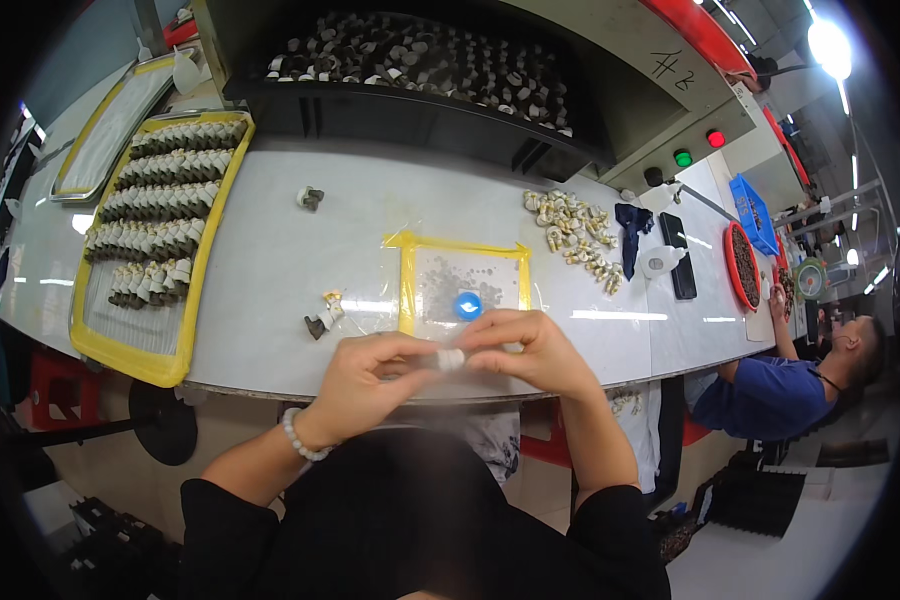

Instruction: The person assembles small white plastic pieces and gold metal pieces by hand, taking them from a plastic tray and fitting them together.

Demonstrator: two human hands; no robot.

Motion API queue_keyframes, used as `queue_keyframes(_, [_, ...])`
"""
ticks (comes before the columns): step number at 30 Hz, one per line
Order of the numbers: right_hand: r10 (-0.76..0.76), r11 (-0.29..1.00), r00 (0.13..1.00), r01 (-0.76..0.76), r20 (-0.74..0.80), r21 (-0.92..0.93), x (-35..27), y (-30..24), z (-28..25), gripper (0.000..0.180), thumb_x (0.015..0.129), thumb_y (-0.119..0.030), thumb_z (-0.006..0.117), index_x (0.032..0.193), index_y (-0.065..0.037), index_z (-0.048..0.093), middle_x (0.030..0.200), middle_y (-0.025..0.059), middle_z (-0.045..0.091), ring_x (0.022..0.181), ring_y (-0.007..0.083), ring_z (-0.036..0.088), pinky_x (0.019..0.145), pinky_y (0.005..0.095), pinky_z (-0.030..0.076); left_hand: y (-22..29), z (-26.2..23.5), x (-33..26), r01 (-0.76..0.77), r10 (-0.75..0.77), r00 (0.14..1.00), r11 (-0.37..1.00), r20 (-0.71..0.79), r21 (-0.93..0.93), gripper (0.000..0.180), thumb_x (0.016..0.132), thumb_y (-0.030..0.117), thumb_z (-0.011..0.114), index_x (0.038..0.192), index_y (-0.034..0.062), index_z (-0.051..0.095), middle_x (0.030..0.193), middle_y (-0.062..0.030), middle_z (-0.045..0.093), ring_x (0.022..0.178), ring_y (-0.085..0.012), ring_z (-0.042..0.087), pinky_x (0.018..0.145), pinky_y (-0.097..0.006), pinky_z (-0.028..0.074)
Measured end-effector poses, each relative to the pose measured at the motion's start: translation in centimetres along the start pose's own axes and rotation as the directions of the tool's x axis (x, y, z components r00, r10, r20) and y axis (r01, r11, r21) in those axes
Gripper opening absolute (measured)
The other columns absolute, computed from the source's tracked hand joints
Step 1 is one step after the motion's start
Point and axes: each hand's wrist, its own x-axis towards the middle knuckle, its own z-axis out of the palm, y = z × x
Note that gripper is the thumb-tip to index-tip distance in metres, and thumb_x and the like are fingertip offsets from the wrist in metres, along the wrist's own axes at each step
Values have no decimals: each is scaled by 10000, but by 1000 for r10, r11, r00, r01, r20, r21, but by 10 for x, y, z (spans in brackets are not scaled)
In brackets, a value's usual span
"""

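1. While both wrists hang over the near edge of the counter point(260, 270), the left hand point(370, 372) and the right hand point(535, 352) meet at the fingertips, clamped on one small white piece point(451, 359).
2. White piece: held up at the middle of the near edge, just this side of the tape square. Blurred; finer shape cannot be told.
3. Left thumb and fingers pinch from the left, right thumb and fingers from the right. Beaded bracelet point(305, 440) on left wrist.
4. Beyond the fingertips: yellow tape square point(407, 285) on the counter, grey spots inside. Round blue cap point(467, 306) within it, close to the right hand.
5. Left of the square: one small figure point(324, 314) toward the near edge, a second piece point(311, 198) farther back.
6. Counter's left end: yellow-rimmed tray point(135, 368), five rows of white-and-dark pieces.
7. Right of the square: heap of white-and-yellow bits point(570, 230), then dark cloth point(631, 235), white bottle point(657, 262), flat black case point(679, 260).
8. Counter's right end: red bowl point(732, 265), blue basket point(753, 215); person in blue shirt point(775, 398) alongside.
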Motion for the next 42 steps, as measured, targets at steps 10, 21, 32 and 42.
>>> queue_keyframes(10, [-149, 600, 774, -424, -616, -679, 20, 49, -62, 230, 751, -203, 742, 880, -54, 624, 816, 92, 660, 773, 286, 605, 667, 398, 467, 29, -73, -12, -129, 601, 778, 437, -182, 890, 214, 727, -44, 705, 932, -22, 647, 881, -132, 664, 751, -231, 624, 681, -311, 509])
queue_keyframes(21, [-147, 859, 884, -109, -444, -501, -9, 19, -27, 213, 738, -64, 689, 949, -39, 684, 825, 88, 651, 792, 256, 597, 728, 358, 488, 41, -77, 1, -218, 637, 767, 371, -76, 903, 193, 747, 42, 720, 921, -9, 652, 884, -130, 658, 795, -269, 618, 708, -333, 498])
queue_keyframes(32, [-245, 854, 892, 13, -380, -521, -8, 7, -3, 215, 712, -44, 719, 923, -11, 694, 870, 109, 647, 804, 258, 608, 697, 344, 489, 44, -94, 74, 196, 296, 928, 130, -227, 972, 414, 826, 166, 667, 1211, 66, 552, 1019, -173, 546, 935, -357, 539, 832, -398, 456])
queue_keyframes(42, [-274, 680, 941, 45, -197, -732, 7, -4, 3, 178, 705, -88, 720, 881, -100, 711, 814, 23, 630, 754, 199, 595, 645, 341, 430, 45, -84, 62, -84, 500, 862, 299, -81, 951, 306, 797, 145, 685, 1051, 16, 572, 988, -158, 557, 928, -321, 535, 808, -393, 444])
